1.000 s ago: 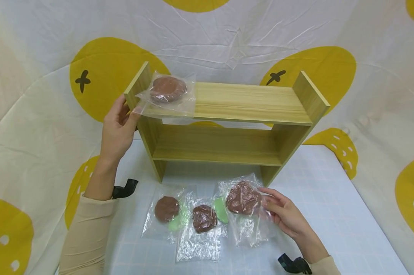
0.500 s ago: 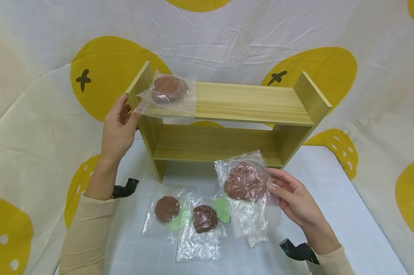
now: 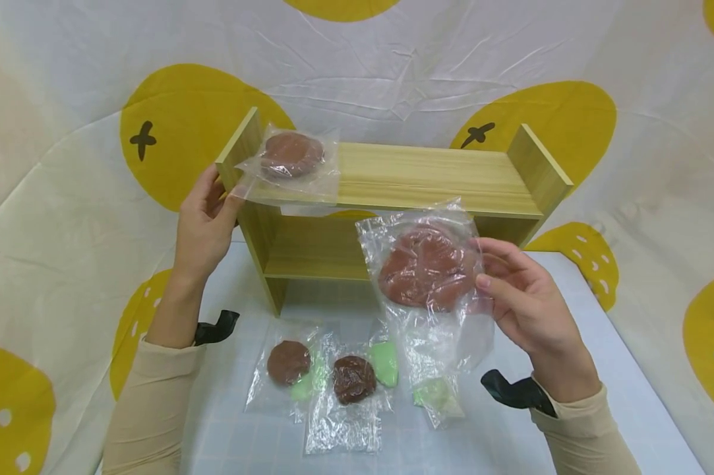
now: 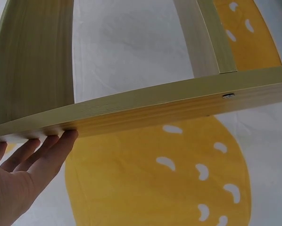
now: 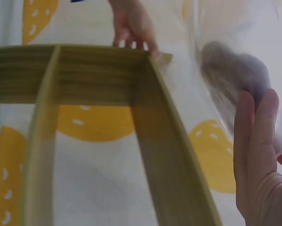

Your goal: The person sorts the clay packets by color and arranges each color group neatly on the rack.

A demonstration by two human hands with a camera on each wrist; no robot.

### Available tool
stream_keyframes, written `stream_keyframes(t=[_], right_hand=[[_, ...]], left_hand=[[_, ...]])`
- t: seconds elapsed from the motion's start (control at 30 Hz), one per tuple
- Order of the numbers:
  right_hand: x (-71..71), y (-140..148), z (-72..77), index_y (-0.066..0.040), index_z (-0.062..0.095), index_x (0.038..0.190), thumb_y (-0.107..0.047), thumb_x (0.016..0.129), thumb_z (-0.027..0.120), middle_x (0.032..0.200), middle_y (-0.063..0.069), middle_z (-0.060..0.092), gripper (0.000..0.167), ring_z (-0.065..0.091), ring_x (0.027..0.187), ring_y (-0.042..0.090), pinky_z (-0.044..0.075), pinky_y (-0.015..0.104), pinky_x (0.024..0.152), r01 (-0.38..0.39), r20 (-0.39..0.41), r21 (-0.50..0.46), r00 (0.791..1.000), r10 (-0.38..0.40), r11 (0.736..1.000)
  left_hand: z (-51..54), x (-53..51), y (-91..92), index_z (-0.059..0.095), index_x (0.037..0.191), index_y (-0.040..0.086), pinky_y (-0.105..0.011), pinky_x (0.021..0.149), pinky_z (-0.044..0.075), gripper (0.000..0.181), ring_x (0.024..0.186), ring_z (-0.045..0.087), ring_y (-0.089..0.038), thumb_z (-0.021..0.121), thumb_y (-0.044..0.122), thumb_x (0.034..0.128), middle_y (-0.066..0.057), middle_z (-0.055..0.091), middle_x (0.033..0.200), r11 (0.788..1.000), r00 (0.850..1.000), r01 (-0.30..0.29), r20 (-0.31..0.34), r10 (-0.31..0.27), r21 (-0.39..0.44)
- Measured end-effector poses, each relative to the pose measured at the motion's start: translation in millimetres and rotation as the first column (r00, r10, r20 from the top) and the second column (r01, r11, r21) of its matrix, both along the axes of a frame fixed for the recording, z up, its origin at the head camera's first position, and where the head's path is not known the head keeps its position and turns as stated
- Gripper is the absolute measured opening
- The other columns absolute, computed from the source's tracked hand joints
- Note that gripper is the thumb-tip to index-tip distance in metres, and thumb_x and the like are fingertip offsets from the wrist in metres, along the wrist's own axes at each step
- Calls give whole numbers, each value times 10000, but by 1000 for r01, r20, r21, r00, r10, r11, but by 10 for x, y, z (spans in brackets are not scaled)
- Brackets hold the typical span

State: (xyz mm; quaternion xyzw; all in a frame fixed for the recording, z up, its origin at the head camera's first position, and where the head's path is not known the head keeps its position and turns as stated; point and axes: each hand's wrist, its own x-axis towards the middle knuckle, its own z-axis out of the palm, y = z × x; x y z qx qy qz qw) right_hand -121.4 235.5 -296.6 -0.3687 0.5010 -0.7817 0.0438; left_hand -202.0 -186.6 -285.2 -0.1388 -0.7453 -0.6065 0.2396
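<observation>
My right hand (image 3: 525, 290) pinches the edge of a clear plastic bag (image 3: 430, 277) with a lumpy reddish-brown round piece inside, raised in front of the shelf's right half. In the right wrist view that bag (image 5: 235, 70) hangs beside the fingers (image 5: 261, 136). My left hand (image 3: 205, 221) touches the left side panel of a wooden shelf (image 3: 422, 175); the left wrist view has its fingers (image 4: 51, 157) fairly straight, fingertips against the panel's outer face. On the top board at the left end lies another bagged brown piece (image 3: 291, 155), its bag overhanging the front edge.
Before the shelf on the table (image 3: 226, 409) lie a bagged brown disc (image 3: 288, 363) and a bagged darker disc (image 3: 354, 379). Pale green pieces (image 3: 384, 363) lie among them, one in a small bag (image 3: 436, 396) at the right. A patterned cloth (image 3: 368, 72) stands behind.
My right hand has lifted the bagged brown piece off the table, up and towards the shelf, uncovering a small bagged green piece. The left hand has stayed in place.
</observation>
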Motion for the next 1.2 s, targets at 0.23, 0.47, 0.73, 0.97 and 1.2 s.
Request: stream_keyframes(t=[0.23,0.47,0.73,0.97,1.2], right_hand=[[-210,-169,371,91,504,1376,200,968,434,1169,192,603,428,606,1017,246,575,298,854,96,81,-111,993,-87,989],[-509,-419,668,54,543,1352,161,946,545,1076,168,622,420,628,906,218,583,251,743,210,189,-151,965,-180,966],[-925,-640,933,28,555,1290,148,931,582,1087,192,574,380,646,857,276,612,351,740,242,371,-190,915,-158,952],[-1180,-805,965,19,562,1258,146,950,541,1212,186,544,333,643,890,287,607,339,736,268,423,-131,886,-190,955],[-1310,-936,949,24,526,1329,139,955,538,1205,188,544,392,624,912,266,596,316,725,281,434,-43,869,-235,959]], left_hand=[[2,-1,-1,537,1448,174,-248,877,550,469,1162,606,-245,643,159,992,-119,579,1362,999,999,21,-31,-21,27],[8,-6,-12,531,1455,178,-249,868,558,478,1161,607,-253,645,165,991,-125,572,1374,999,1000,21,-21,-20,31],[0,-16,-9,534,1452,187,-251,867,559,476,1158,608,-250,648,170,990,-120,569,1378,999,1000,26,-18,-26,33],[10,-11,-10,527,1459,192,-263,868,564,479,1161,604,-254,641,176,994,-116,566,1382,1000,1000,16,-9,-16,23],[16,-13,-2,518,1466,193,-298,908,554,485,1192,595,-259,640,181,996,-112,563,1391,1000,1000,5,-5,-5,10]])
